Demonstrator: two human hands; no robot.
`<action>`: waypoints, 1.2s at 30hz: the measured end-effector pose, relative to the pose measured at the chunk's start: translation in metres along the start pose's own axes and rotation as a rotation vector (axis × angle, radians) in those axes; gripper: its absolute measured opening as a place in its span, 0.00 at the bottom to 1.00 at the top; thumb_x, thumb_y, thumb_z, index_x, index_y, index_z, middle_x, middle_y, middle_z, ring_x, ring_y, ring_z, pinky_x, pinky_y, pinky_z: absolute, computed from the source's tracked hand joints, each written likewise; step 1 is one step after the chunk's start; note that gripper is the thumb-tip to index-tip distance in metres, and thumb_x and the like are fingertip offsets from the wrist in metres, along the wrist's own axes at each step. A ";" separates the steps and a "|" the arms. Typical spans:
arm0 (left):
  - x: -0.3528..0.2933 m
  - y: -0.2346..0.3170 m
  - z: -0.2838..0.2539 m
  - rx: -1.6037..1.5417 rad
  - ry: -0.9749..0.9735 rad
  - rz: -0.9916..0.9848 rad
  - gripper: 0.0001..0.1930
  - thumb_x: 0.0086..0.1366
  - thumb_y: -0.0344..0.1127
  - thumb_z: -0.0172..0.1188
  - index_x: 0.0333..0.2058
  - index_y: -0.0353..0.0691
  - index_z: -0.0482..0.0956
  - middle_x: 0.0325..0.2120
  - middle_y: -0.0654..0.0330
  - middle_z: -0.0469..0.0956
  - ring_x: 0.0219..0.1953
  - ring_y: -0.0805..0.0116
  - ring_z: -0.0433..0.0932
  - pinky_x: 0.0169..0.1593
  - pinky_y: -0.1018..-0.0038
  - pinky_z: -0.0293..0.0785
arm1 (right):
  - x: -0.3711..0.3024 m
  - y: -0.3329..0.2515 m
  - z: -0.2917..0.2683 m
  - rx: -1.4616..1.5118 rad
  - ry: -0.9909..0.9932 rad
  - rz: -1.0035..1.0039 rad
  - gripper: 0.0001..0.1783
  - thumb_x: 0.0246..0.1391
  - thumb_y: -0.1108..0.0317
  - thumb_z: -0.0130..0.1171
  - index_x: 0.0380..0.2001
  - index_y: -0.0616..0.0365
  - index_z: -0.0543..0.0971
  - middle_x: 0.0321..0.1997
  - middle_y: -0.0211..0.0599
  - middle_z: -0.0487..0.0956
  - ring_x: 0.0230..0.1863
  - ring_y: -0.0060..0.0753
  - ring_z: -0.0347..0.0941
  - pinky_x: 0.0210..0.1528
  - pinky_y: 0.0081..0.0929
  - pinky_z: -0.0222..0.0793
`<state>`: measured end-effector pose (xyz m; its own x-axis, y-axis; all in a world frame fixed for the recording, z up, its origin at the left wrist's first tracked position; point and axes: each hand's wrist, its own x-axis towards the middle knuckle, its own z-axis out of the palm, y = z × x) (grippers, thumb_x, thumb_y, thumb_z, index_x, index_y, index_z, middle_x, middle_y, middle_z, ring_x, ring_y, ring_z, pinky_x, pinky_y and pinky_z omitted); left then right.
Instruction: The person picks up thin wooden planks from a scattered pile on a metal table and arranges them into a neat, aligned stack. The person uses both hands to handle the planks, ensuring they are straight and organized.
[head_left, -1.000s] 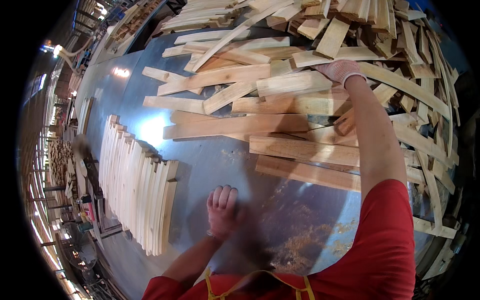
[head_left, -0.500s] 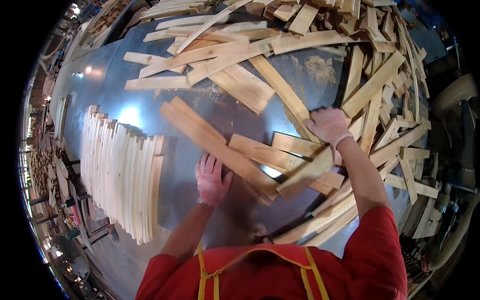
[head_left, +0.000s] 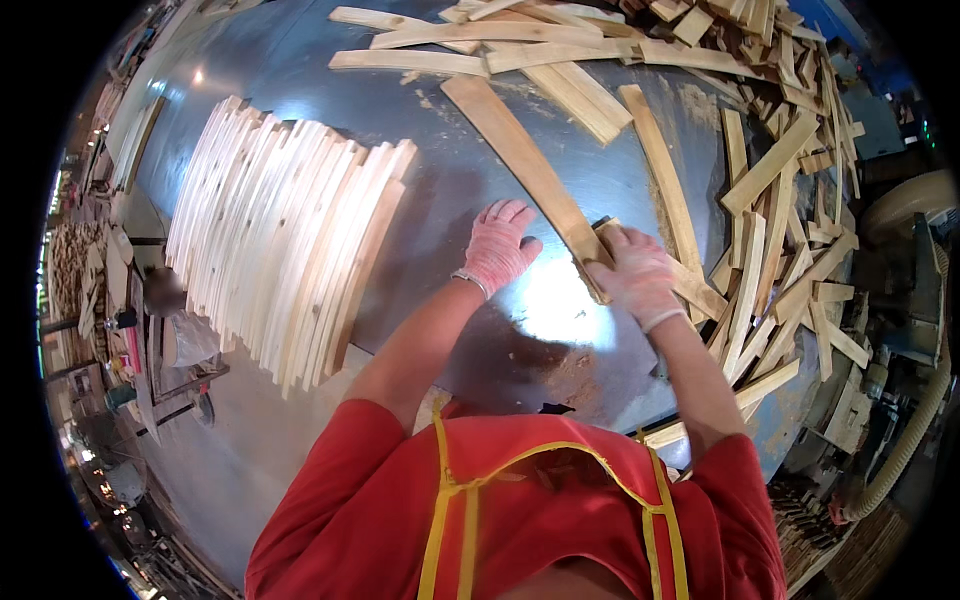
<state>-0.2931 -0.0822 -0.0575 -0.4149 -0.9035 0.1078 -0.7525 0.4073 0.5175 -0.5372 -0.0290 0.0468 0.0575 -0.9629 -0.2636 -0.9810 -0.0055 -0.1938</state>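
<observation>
My right hand, in a thin pale glove, grips the near end of a long pale wooden slat that lies slanted on the grey metal table. My left hand, also gloved, rests flat on the table just left of that slat, fingers spread, holding nothing. A neat row of slats standing on edge lies to the left of my left hand.
A loose heap of wooden slats covers the table's right side and far edge. Sawdust lies near my body. A ribbed hose and machinery stand at the right. Stacked wood and clutter sit on the floor at the left.
The view has swung down and left. My right hand came in from the heap with a long slat, pulling it toward me. My left hand moved right, close to the slat.
</observation>
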 end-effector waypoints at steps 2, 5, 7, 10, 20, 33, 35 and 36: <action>-0.031 0.008 -0.024 -0.097 -0.024 -0.059 0.26 0.63 0.45 0.65 0.58 0.41 0.79 0.61 0.52 0.76 0.65 0.48 0.72 0.71 0.53 0.64 | 0.021 -0.030 0.030 -0.030 0.084 -0.006 0.42 0.58 0.42 0.62 0.68 0.56 0.70 0.65 0.49 0.76 0.66 0.54 0.71 0.69 0.48 0.64; -0.095 0.007 -0.056 -0.140 -0.046 0.008 0.26 0.63 0.44 0.65 0.58 0.41 0.79 0.60 0.50 0.76 0.64 0.47 0.73 0.68 0.54 0.68 | 0.063 -0.061 0.034 -0.154 -0.008 0.188 0.43 0.57 0.44 0.66 0.70 0.54 0.68 0.59 0.47 0.81 0.62 0.53 0.76 0.65 0.47 0.69; -0.144 0.002 -0.076 -0.118 -0.083 -0.009 0.27 0.63 0.45 0.65 0.59 0.41 0.79 0.61 0.48 0.76 0.63 0.46 0.74 0.67 0.55 0.71 | 0.064 -0.088 0.002 0.026 -0.118 0.205 0.43 0.57 0.48 0.67 0.70 0.56 0.67 0.57 0.48 0.83 0.58 0.55 0.79 0.62 0.46 0.72; -0.191 -0.022 -0.084 -0.311 -0.123 -0.172 0.30 0.63 0.49 0.67 0.63 0.47 0.77 0.62 0.48 0.75 0.64 0.45 0.72 0.69 0.58 0.68 | 0.037 -0.107 0.028 0.825 -0.054 0.253 0.38 0.60 0.58 0.70 0.68 0.66 0.69 0.56 0.49 0.84 0.50 0.49 0.84 0.59 0.41 0.77; -0.213 -0.054 -0.107 -1.207 -0.209 -0.809 0.18 0.71 0.40 0.62 0.55 0.37 0.82 0.41 0.60 0.86 0.42 0.66 0.84 0.50 0.65 0.80 | -0.092 -0.188 0.120 1.852 -0.337 0.413 0.22 0.63 0.68 0.63 0.59 0.63 0.79 0.52 0.40 0.86 0.50 0.35 0.82 0.55 0.32 0.78; -0.182 -0.048 -0.104 0.097 -0.180 -0.436 0.31 0.60 0.56 0.69 0.51 0.36 0.78 0.48 0.44 0.80 0.51 0.44 0.81 0.55 0.54 0.78 | -0.102 -0.220 0.121 0.814 -0.497 -0.169 0.37 0.61 0.46 0.63 0.67 0.57 0.73 0.61 0.54 0.81 0.60 0.58 0.79 0.64 0.42 0.73; -0.173 -0.042 -0.106 0.180 -0.165 -0.391 0.29 0.58 0.54 0.70 0.49 0.38 0.79 0.46 0.45 0.80 0.49 0.45 0.81 0.53 0.54 0.78 | -0.106 -0.182 0.091 0.909 -0.431 0.069 0.36 0.63 0.46 0.61 0.68 0.54 0.73 0.62 0.50 0.81 0.60 0.55 0.78 0.64 0.41 0.73; -0.180 -0.044 -0.118 0.234 -0.151 -0.358 0.28 0.57 0.53 0.70 0.48 0.38 0.79 0.46 0.46 0.80 0.48 0.45 0.80 0.53 0.54 0.78 | -0.112 -0.153 0.079 0.955 -0.376 0.213 0.36 0.64 0.46 0.61 0.69 0.53 0.73 0.62 0.48 0.81 0.61 0.54 0.78 0.64 0.40 0.73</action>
<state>-0.1250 0.0471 0.0005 -0.1641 -0.9704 -0.1770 -0.9504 0.1074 0.2919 -0.3786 0.1008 0.0317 0.1153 -0.7721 -0.6249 -0.4330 0.5271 -0.7312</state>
